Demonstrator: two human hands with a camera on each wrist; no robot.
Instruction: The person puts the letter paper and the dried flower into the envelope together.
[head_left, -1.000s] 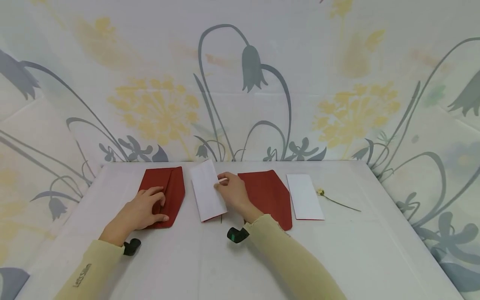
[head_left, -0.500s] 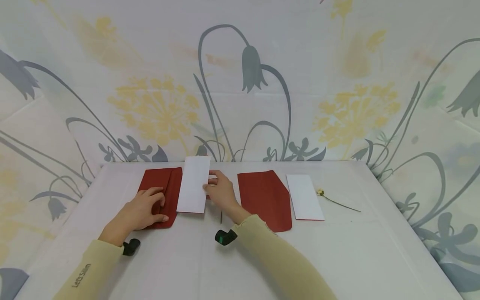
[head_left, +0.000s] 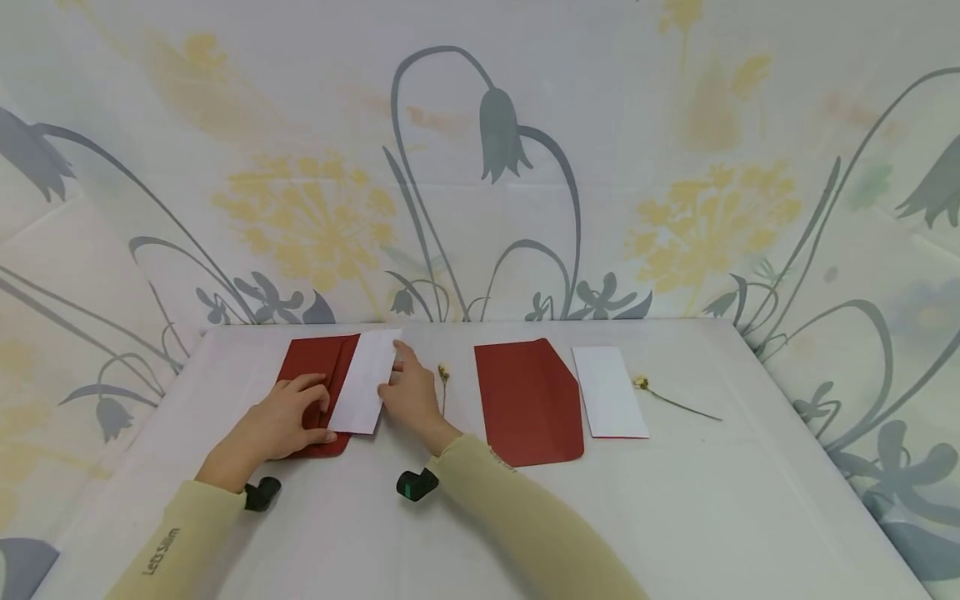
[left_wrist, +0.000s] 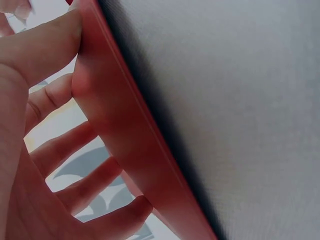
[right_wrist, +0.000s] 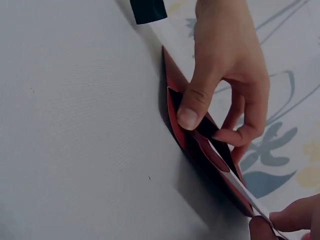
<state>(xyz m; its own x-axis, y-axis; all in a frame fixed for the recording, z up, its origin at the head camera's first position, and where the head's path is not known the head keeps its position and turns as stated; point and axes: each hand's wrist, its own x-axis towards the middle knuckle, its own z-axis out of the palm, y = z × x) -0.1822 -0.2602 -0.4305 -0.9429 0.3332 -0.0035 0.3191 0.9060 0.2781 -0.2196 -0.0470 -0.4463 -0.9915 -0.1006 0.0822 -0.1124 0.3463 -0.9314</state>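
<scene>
With fingers spread apart, the left hand (head_left: 279, 422) is touching a red paper envelope (head_left: 309, 357) near the white table's (head_left: 337, 533) far left corner; the right hand (head_left: 415, 393) is pinching a white rectangular paper card (head_left: 366, 385) at the envelope's opening

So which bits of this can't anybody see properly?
Head view: part of the left red envelope, covered by the left grip and, along its right edge, by the white card.
Head view: the lower stem of the middle flower, blocked by the right grip and wrist.
Left wrist view: both ends of that envelope, cut off by the picture's edges.
Right wrist view: most of the right grip, cut off at the bottom corner.
</scene>
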